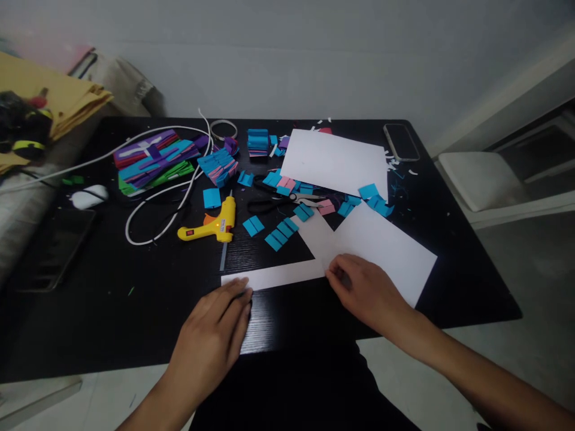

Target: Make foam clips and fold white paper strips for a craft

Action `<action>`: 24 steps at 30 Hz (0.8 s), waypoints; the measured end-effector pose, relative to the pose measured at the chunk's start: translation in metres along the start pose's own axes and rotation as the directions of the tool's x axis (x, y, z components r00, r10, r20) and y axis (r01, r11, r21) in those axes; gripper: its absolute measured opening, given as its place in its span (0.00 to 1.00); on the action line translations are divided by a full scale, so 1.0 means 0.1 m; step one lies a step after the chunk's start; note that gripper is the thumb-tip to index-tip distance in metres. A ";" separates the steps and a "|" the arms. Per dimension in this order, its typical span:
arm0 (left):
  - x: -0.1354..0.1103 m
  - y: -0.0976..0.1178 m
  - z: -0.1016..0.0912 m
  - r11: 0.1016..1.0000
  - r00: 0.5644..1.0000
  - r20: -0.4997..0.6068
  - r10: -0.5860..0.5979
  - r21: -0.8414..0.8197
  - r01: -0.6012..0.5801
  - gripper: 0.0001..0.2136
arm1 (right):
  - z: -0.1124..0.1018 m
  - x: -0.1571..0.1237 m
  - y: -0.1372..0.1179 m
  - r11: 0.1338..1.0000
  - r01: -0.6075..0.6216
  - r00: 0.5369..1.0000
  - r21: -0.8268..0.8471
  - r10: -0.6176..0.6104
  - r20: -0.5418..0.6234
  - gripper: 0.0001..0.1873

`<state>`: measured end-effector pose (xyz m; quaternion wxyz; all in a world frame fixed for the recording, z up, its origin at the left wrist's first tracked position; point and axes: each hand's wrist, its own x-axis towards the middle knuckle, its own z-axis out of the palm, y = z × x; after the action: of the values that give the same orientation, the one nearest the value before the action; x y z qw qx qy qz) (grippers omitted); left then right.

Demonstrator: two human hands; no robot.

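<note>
A narrow white paper strip lies near the front of the black table. My left hand rests with stretched fingers on its left end, palm down. My right hand is closed in a pinch at the strip's right end. Beneath and beside that hand lies a white paper sheet. Beyond the strip, folded blue paper pieces are scattered. A yellow hot glue gun lies on its side past my left hand, a glue stick poking from its back. Black-handled scissors lie partly covered by paper pieces.
Bundles of coloured paper strips lie at the back left, with a white cable looped around them. Another white sheet covers the back right. Phones lie near both sides: one dark, one in a clear case.
</note>
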<state>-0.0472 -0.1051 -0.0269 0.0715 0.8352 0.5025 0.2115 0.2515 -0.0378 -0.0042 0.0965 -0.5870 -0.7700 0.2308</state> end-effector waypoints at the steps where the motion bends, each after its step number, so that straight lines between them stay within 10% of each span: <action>1: 0.02 0.01 0.00 1.000 1.000 -0.015 -0.015 -0.017 0.015 0.12 | 0.00 0.00 -0.02 0.999 0.023 0.999 0.048 -0.022 -0.030 0.09; 7: 0.40 0.24 0.22 0.965 0.993 -0.004 -0.116 -0.236 0.111 0.06 | 0.17 0.07 -0.18 0.935 0.302 0.952 0.186 -0.286 -0.109 0.07; 12: 0.66 0.33 0.35 0.939 0.963 0.149 -0.226 -0.231 0.256 0.05 | 0.26 0.17 -0.22 0.944 0.298 0.954 0.138 -0.300 -0.005 0.09; 24: 0.28 -0.24 -0.06 0.888 0.888 0.288 -0.358 -0.189 0.419 0.12 | 0.20 0.20 -0.20 0.944 0.263 0.959 0.198 -0.279 0.056 0.08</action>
<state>-0.0578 -0.0697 -0.0214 0.2772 0.7210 0.6175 0.1485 0.2200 -0.0280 -0.0145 0.1503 -0.4535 -0.8215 0.3113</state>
